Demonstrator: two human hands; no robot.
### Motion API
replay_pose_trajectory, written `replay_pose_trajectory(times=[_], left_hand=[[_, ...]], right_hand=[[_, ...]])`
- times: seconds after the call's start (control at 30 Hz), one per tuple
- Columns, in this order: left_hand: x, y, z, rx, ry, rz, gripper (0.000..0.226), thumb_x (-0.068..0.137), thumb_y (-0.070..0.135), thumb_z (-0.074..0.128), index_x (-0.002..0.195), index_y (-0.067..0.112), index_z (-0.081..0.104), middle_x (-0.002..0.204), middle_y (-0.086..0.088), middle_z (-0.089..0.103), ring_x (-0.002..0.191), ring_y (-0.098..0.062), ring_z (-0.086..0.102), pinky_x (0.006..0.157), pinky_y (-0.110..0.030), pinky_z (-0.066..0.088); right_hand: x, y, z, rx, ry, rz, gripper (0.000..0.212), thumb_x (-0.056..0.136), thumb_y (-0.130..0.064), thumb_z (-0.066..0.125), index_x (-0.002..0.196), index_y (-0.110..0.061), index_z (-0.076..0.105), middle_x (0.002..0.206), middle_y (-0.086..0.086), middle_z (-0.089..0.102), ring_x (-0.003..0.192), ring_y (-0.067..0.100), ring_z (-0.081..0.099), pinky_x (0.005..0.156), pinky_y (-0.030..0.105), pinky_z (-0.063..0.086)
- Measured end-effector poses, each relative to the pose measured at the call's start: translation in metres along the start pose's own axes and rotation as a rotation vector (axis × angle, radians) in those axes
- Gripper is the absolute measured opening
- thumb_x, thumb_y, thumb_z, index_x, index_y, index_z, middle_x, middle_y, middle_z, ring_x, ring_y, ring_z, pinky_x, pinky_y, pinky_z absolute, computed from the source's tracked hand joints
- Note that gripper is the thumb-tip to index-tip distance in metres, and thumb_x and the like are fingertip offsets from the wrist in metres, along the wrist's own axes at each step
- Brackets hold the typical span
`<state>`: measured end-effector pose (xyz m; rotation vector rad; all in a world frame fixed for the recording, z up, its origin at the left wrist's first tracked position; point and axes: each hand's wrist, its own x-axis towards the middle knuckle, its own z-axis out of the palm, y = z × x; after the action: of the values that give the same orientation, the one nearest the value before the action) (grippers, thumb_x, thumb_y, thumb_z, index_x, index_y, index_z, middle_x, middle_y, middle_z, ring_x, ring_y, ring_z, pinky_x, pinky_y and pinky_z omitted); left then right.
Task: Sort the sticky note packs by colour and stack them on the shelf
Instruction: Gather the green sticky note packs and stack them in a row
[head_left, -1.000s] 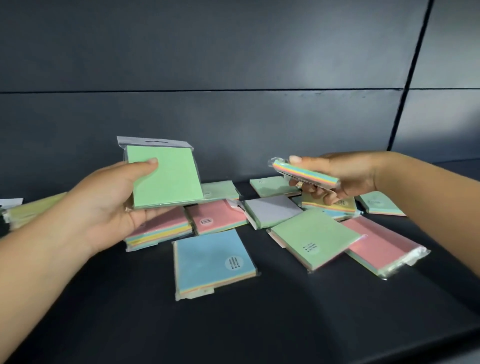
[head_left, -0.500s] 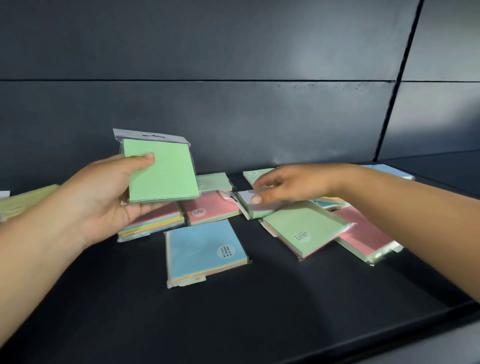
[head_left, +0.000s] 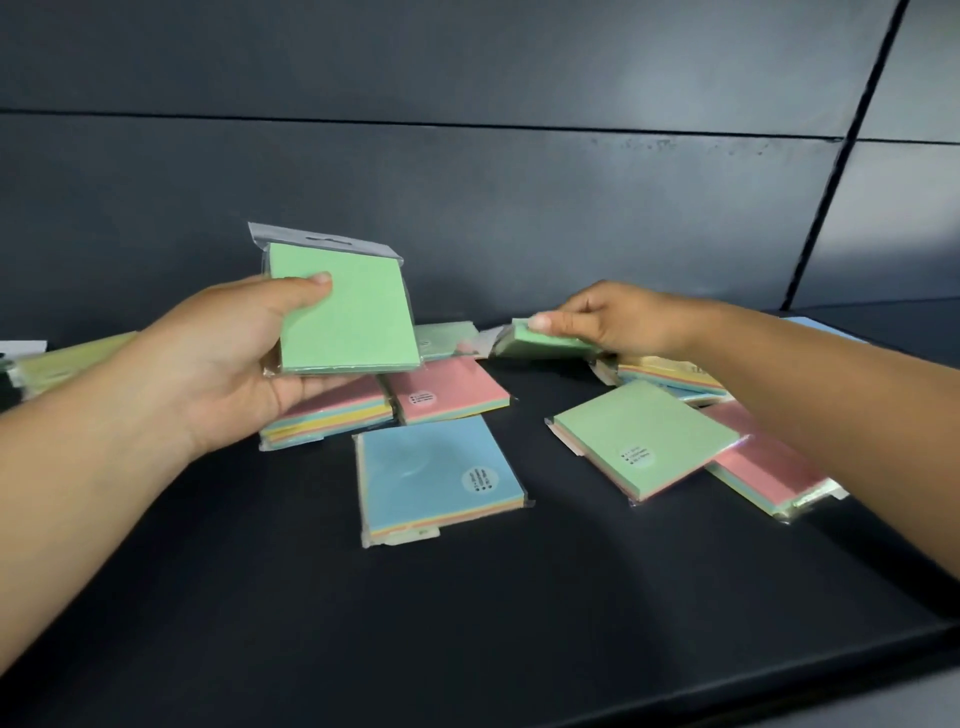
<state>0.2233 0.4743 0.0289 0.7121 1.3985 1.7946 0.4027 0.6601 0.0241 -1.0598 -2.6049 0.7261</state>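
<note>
Left hand (head_left: 228, 358): raised above the shelf (head_left: 467, 623), forearm entering from the lower left, thumb flat across the face of a green pack (head_left: 348, 317) and fingers curled beneath it, holding it tilted up. Right hand (head_left: 608, 325): forearm entering from the right edge, knuckles up just above the shelf, thumb and fingers pinching a second green pack (head_left: 540, 343) by its edge.

1. The pack held up at the left (head_left: 345, 312) is plain light green.
2. The pack lifted at the right (head_left: 540, 340) is green on top.
3. The flat pack in the middle (head_left: 439, 480) is pale blue, with a white round sticker.
4. The pack behind it (head_left: 449, 389) is pink.
5. The shelf (head_left: 467, 623) and back wall (head_left: 467, 156) are dark grey.
</note>
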Motion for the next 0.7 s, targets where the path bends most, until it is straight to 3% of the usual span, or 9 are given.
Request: replay_pose_trajectory(times=[0.03,0.1,0.13,0.3,0.4,0.47,0.57,0.7], left_hand=[[0.0,0.0,0.0,-0.002,0.0,-0.001,0.012,0.093,0.015,0.051,0.101,0.014,0.06,0.068,0.0,0.074,0.061,-0.014,0.071,0.045,-0.031,0.056],[0.001,0.0,-0.001,-0.006,0.0,-0.005,0.012,0.093,0.014,0.052,0.101,0.013,0.06,0.069,-0.001,0.074,0.061,-0.015,0.071,0.045,-0.032,0.056],[0.002,0.0,-0.001,-0.006,-0.002,-0.008,0.011,0.093,0.014,0.052,0.1,0.013,0.06,0.068,-0.001,0.074,0.061,-0.015,0.071,0.046,-0.032,0.057],[0.005,-0.002,-0.002,-0.026,0.006,-0.027,0.01,0.093,0.014,0.051,0.097,0.012,0.06,0.067,-0.003,0.073,0.058,-0.016,0.071,0.044,-0.033,0.056],[0.006,-0.002,-0.003,-0.046,0.01,-0.048,0.01,0.093,0.015,0.051,0.096,0.012,0.059,0.065,-0.005,0.073,0.056,-0.02,0.071,0.043,-0.037,0.056],[0.006,-0.003,-0.003,-0.04,-0.015,-0.072,0.011,0.094,0.017,0.05,0.096,0.013,0.059,0.069,-0.007,0.074,0.058,-0.024,0.071,0.045,-0.044,0.056],[0.005,-0.004,-0.003,0.012,-0.041,-0.066,0.013,0.094,0.016,0.049,0.099,0.017,0.061,0.076,-0.007,0.074,0.062,-0.025,0.072,0.052,-0.048,0.057],[0.003,0.006,-0.006,0.045,0.01,-0.002,0.013,0.093,0.014,0.052,0.101,0.02,0.061,0.081,-0.004,0.074,0.064,-0.02,0.072,0.057,-0.046,0.057]], right_hand=[[0.002,0.0,-0.001,0.099,0.031,0.022,0.039,0.083,-0.055,0.053,0.068,-0.019,0.058,0.073,0.006,0.05,0.069,0.021,0.052,0.068,0.027,0.048],[0.007,-0.003,-0.006,0.328,0.025,0.075,0.04,0.085,-0.052,0.053,0.084,-0.012,0.061,0.086,0.009,0.059,0.083,0.025,0.062,0.079,0.037,0.056],[0.008,-0.005,-0.009,0.43,0.018,0.102,0.042,0.086,-0.05,0.052,0.092,-0.01,0.06,0.086,0.009,0.064,0.082,0.025,0.065,0.079,0.038,0.058],[0.01,-0.016,-0.019,0.964,0.035,0.218,0.043,0.089,-0.056,0.044,0.091,-0.016,0.058,0.068,0.005,0.07,0.058,0.02,0.069,0.049,0.039,0.058],[0.01,-0.019,-0.013,1.061,0.014,0.289,0.05,0.087,-0.061,0.042,0.088,-0.014,0.058,0.06,0.003,0.069,0.051,0.015,0.068,0.042,0.029,0.055],[0.007,-0.02,-0.006,1.047,-0.011,0.285,0.037,0.087,-0.049,0.052,0.087,-0.013,0.058,0.062,0.004,0.069,0.05,0.014,0.068,0.04,0.025,0.054],[0.004,-0.023,0.003,1.053,-0.08,0.208,0.005,0.089,-0.011,0.057,0.085,-0.01,0.06,0.062,0.003,0.071,0.054,0.012,0.069,0.05,0.027,0.058],[0.006,-0.043,0.008,1.116,-0.141,0.091,0.018,0.087,0.008,0.051,0.092,-0.007,0.059,0.079,0.009,0.071,0.063,0.02,0.071,0.056,0.036,0.059]])
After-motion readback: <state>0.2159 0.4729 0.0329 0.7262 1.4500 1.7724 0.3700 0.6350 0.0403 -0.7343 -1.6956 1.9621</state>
